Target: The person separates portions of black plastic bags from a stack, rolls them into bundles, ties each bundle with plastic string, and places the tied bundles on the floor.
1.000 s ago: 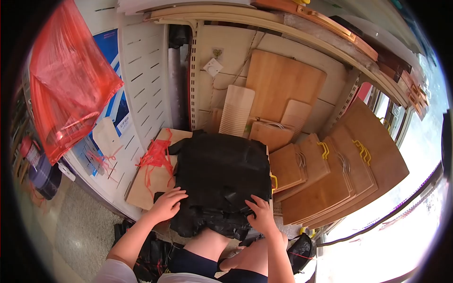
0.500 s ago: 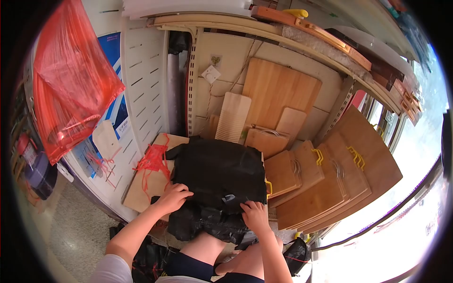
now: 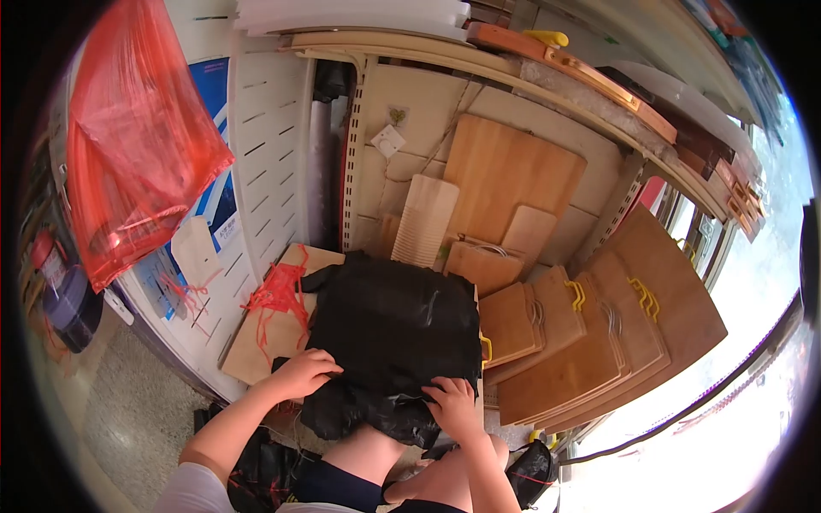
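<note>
A wide sheet of black plastic, seemingly a bag (image 3: 389, 316), is spread in front of me over a pale wooden board, its near end bunched and hanging over my knees. My left hand (image 3: 306, 374) pinches the plastic at its left near side. On the right near side, my right hand (image 3: 453, 406) has its fingers curled onto the same plastic, with the fingertips partly lost against the black. Whatever lies beneath the plastic is hidden.
Red plastic string (image 3: 282, 289) lies tangled on the board's left. Wooden cutting boards (image 3: 560, 368) with handles lean at the right, and a large board (image 3: 509, 175) leans at the back. A red bag (image 3: 141, 145) hangs at the left. Black bags (image 3: 265, 470) lie by my legs.
Both hands have come slightly nearer to my body, and the plastic's near part has shifted with them. Its top surface now looks smoother, and the small pale glint near the right hand is gone.
</note>
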`<state>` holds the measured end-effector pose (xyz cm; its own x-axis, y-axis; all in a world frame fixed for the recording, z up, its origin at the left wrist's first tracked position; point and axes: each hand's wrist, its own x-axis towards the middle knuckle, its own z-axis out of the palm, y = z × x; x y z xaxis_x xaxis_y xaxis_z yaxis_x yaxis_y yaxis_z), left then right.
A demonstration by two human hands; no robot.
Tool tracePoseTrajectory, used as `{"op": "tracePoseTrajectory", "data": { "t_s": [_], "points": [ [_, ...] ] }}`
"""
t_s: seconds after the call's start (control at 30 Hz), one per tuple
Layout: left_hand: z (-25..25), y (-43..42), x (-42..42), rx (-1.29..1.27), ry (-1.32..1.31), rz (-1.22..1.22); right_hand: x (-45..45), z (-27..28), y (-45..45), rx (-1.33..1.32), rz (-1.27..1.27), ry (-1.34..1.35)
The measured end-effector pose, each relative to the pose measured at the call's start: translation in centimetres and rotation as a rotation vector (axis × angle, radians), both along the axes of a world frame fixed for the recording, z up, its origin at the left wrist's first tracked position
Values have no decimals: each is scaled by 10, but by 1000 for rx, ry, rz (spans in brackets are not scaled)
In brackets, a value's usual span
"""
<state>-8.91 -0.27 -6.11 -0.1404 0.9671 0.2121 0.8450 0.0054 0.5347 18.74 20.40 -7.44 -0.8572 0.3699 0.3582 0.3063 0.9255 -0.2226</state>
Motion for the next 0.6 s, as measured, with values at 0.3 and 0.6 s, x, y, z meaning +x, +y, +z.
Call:
{"op": "tracePoseTrajectory", "data": {
  "t_s": [0.3, 0.6],
  "points": [
    [-45, 46, -26, -59, -67, 328, -17, -15, 31, -540, -188, 212],
    [-30, 42, -5, 117, 224, 317, 3, -4, 25, -231, 81, 125]
  ]
}}
